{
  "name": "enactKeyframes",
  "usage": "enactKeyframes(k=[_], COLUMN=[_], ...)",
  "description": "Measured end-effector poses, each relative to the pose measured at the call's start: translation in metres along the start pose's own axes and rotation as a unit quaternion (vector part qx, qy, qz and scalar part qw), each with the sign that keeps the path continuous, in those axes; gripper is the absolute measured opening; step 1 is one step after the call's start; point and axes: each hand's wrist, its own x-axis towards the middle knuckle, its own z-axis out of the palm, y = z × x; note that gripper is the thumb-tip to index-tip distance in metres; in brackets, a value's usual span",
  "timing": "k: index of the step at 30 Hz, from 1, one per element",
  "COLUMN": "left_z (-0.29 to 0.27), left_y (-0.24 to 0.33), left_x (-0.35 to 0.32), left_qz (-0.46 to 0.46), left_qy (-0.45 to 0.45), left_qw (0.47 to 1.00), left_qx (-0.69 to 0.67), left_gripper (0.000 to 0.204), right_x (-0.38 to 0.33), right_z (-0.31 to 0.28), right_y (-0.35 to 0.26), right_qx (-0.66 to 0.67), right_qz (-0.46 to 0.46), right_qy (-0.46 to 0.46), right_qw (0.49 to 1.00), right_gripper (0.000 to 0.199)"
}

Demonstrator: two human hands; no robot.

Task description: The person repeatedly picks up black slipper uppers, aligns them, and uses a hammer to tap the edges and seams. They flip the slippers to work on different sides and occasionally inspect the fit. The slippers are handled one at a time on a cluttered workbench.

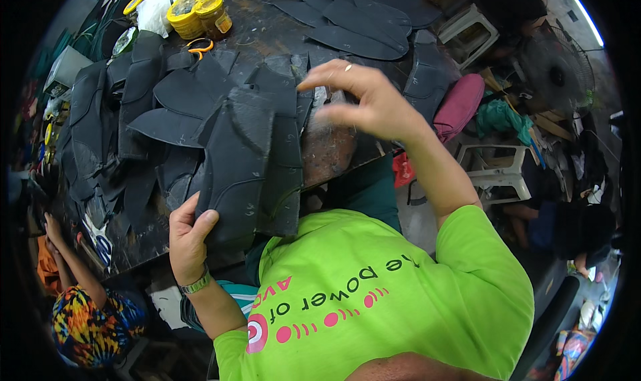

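My left hand grips the lower left edge of a black stitched boot upper, thumb on top and the other fingers mostly hidden beneath. This long panel has curved seams and pale handwritten marks. It lies tilted over a second black panel at its right. My right hand hovers past the far right end of these panels, thumb and forefinger apart with nothing seen between them. Its other fingers are partly hidden. More black uppers overlap in a pile just left and beyond.
Dark worktable holds yellow-lidded jars, orange-handled scissors and flat black pieces. Blue-handled scissors lie at the left edge. A co-worker in a patterned shirt is at lower left. White stools and a fan stand right.
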Motion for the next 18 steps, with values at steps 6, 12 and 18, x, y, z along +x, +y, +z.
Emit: enactKeyframes(k=[6, 12, 18], left_z=[0.031, 0.019, -0.013], left_y=[0.033, 0.019, -0.014], left_x=[0.014, 0.007, -0.006], left_qz=[0.029, 0.006, -0.025], left_qy=[-0.088, 0.035, 0.148], left_qw=[0.975, 0.998, 0.981], left_qx=[0.201, 0.057, 0.126], left_gripper=[0.024, 0.029, 0.035], right_x=[0.012, 0.082, 0.11], right_z=[0.026, -0.042, -0.086], right_y=[-0.028, 0.101, 0.211], right_qx=[-0.122, -0.264, -0.427], right_qz=[-0.181, 0.111, 0.112], right_qy=[-0.022, 0.12, -0.011], right_qw=[0.976, 0.95, 0.897], right_gripper=[0.048, 0.038, 0.049])
